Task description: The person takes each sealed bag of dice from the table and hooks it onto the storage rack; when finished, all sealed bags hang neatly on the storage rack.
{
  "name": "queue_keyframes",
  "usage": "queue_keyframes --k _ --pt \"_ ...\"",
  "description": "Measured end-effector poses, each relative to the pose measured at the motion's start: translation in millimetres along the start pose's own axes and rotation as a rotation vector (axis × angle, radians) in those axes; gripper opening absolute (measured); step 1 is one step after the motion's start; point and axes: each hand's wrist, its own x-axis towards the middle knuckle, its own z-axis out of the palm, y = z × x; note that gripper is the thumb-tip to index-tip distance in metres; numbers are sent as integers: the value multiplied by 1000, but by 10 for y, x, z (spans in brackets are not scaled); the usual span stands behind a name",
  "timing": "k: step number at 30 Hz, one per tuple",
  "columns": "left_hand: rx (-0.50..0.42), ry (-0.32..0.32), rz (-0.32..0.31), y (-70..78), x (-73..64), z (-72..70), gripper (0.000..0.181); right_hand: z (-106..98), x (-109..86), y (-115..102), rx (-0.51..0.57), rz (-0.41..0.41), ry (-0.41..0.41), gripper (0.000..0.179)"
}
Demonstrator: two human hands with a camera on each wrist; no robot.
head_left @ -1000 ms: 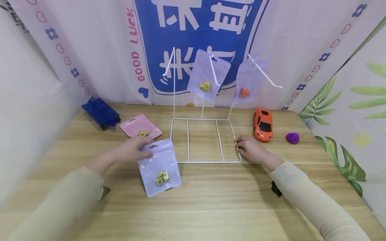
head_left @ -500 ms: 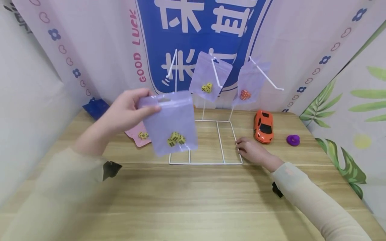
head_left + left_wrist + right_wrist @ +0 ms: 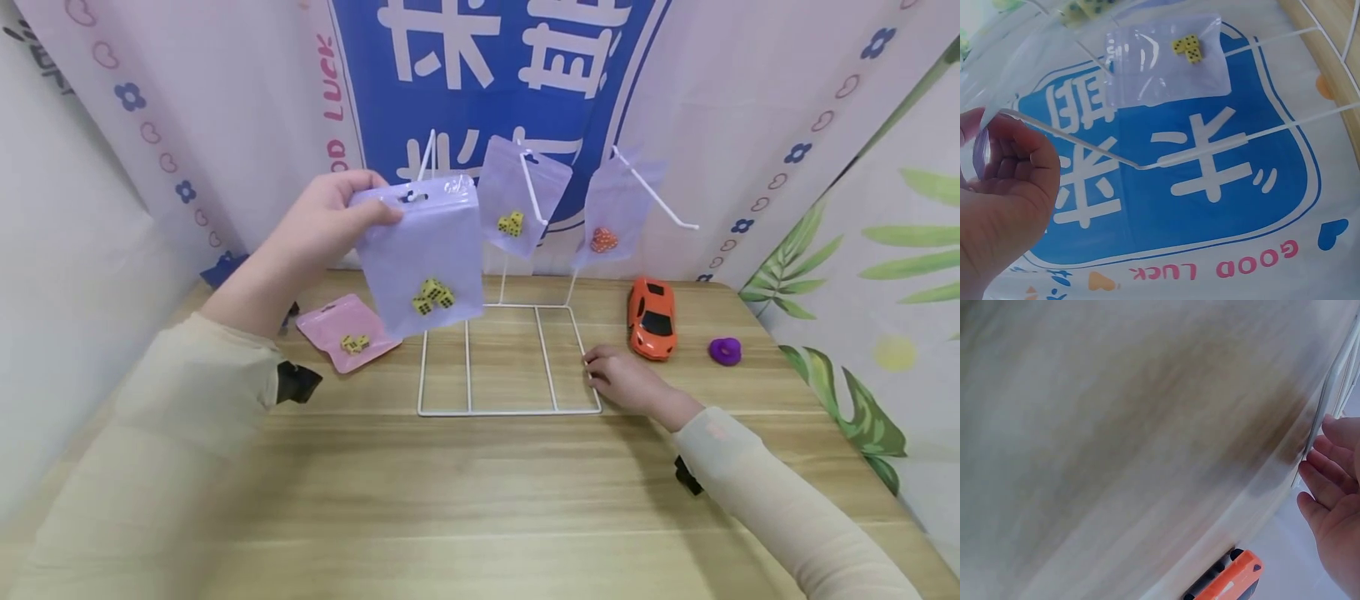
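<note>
My left hand pinches the top edge of a lilac zip bag with yellow dice in its bottom, raised above the table. The bag's hang hole is right at the tip of the left hook of a white wire display rack. In the left wrist view the hook's end reaches the bag at my fingers. My right hand holds the right side wire of the rack's base. Another lilac bag with yellow dice hangs on the middle hook, and one with orange dice on the right hook.
A pink bag with yellow dice lies left of the rack, with a dark blue object behind it, partly hidden by my left arm. An orange toy car and a small purple hat-shaped piece lie at the right. A printed curtain hangs behind.
My left hand has lifted the lilac bag off the table and carried it up and forward to the left hook's tip. My right hand has stayed on the rack's base.
</note>
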Motion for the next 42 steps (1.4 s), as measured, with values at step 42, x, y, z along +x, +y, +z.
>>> queue_keyframes --k 42 --pt "196 145 -224 -251 1093 42 41 42 -8 51 -11 3 15 17"
